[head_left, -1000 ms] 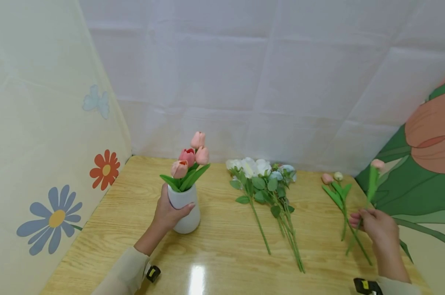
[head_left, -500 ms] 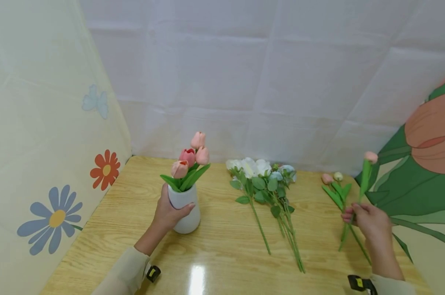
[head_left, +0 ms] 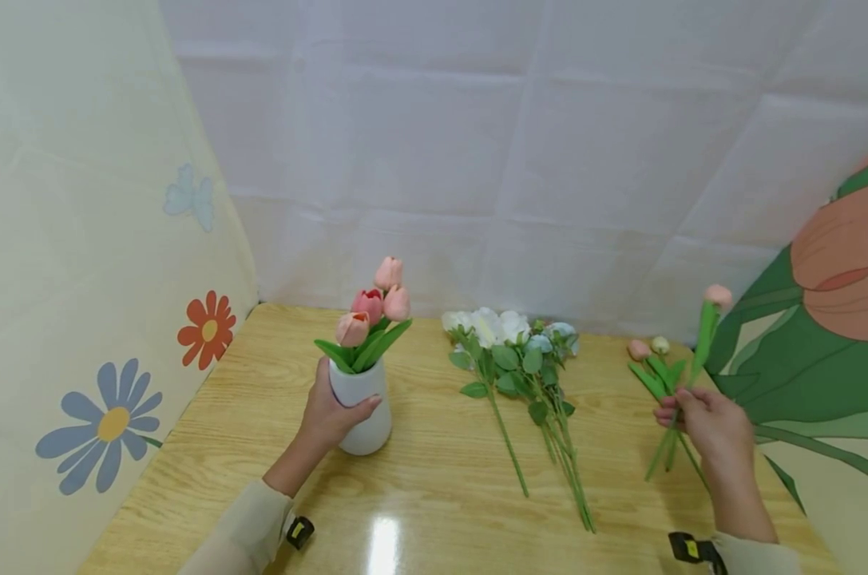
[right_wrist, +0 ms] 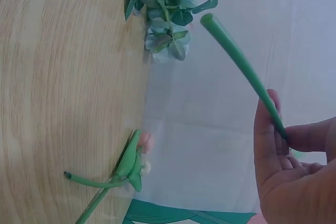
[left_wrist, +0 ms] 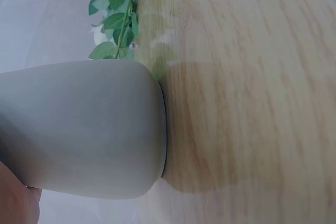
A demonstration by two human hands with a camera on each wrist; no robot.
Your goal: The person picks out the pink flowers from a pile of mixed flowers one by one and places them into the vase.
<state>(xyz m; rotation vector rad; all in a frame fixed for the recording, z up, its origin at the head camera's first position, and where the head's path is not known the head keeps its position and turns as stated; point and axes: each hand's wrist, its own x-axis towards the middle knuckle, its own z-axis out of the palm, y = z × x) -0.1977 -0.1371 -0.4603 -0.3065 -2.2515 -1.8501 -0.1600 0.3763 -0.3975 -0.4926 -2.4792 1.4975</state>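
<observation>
My left hand grips a white vase that stands upright on the wooden table. Four-finger side hidden behind it, the thumb lies across its front. Several pink tulips with green leaves rise from the vase's mouth. On the right, my right hand pinches the green stem of a pale pink tulip, held upright with its bloom on top. In the right wrist view the lower stem sticks out past thumb and fingertips, well off the table. Behind that hand lie a pink tulip and a white tulip.
White flowers and pale blue flowers on long leafy stems lie mid-table, between the hands. A white cloth hangs along the back edge. Printed cloths with flowers stand at both sides.
My right hand has moved left with the pale pink tulip, whose bloom has risen a little. The left hand has stayed on the vase.
</observation>
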